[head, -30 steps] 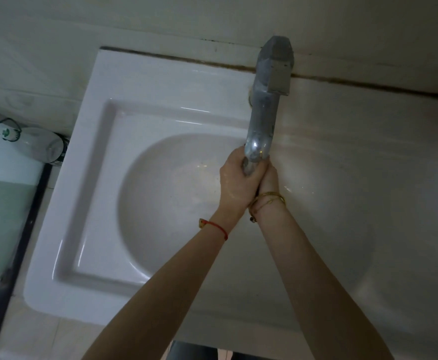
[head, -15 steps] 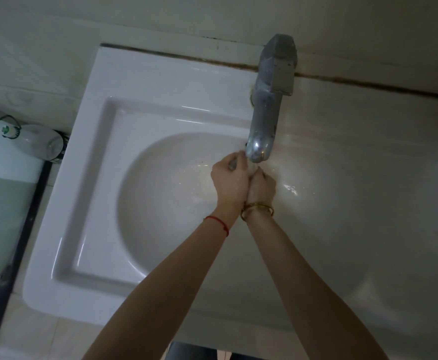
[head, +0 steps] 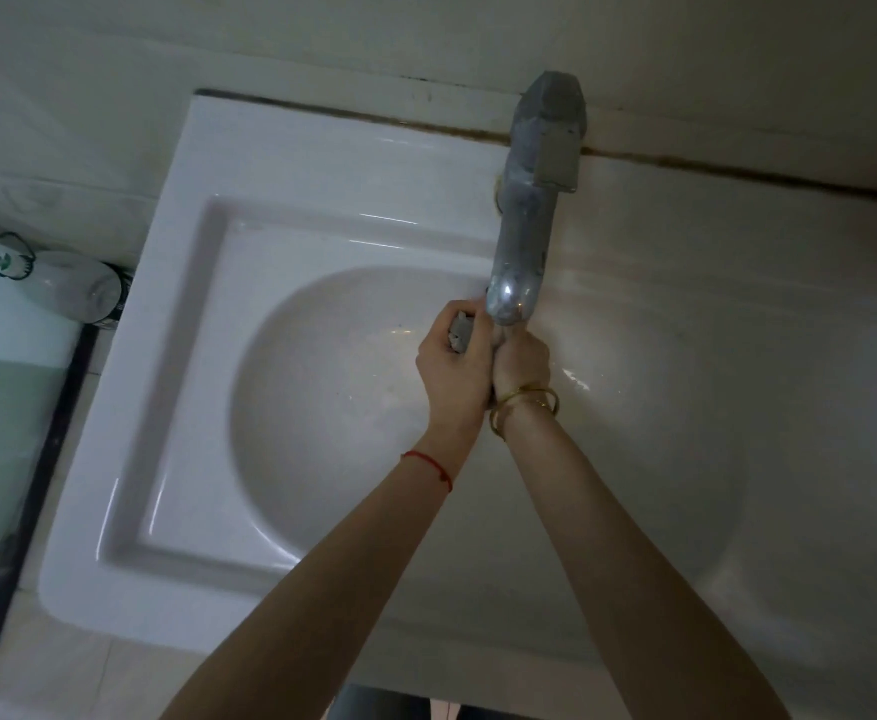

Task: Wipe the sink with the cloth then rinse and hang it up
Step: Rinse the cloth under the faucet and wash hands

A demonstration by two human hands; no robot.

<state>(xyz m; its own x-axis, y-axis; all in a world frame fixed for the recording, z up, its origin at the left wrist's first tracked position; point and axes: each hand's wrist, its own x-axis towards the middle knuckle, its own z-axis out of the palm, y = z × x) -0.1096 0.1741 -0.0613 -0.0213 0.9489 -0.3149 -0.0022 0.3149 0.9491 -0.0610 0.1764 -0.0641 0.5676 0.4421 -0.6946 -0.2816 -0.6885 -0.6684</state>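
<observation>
Looking down from the head camera, I read the scene outward from my own forearms. Left hand (head: 454,366), with a thin red string bracelet (head: 428,462) at the wrist: fingers curled tight around the small grey wadded cloth (head: 460,335), a bunched corner of which shows between thumb and fingers. Right hand (head: 520,358), with a gold bangle (head: 524,402) at the wrist: pressed against the left and partly tucked beneath the spout; its fingers appear curled inward toward the same cloth, but how they lie on it I cannot tell, since they are hidden. Both hands sit over the round bowl of the glossy white ceramic sink (head: 166,407), directly under the tip of the dull grey metal tap (head: 522,252), which rises from the back rim at the wall joint. Whether water is running is not clear; wet glints lie on the bowl just right of the hands.

Progress, as a judgement: the bowl looks clean and wet, so wiping seems finished; the cloth under the spout suggests rinsing or wringing in hand. Hanging it up remains, and no hook or rail is in view. Beyond the sink's left edge stands a clear glass bottle (head: 70,288) beside a dark-framed glass panel (head: 10,407).
</observation>
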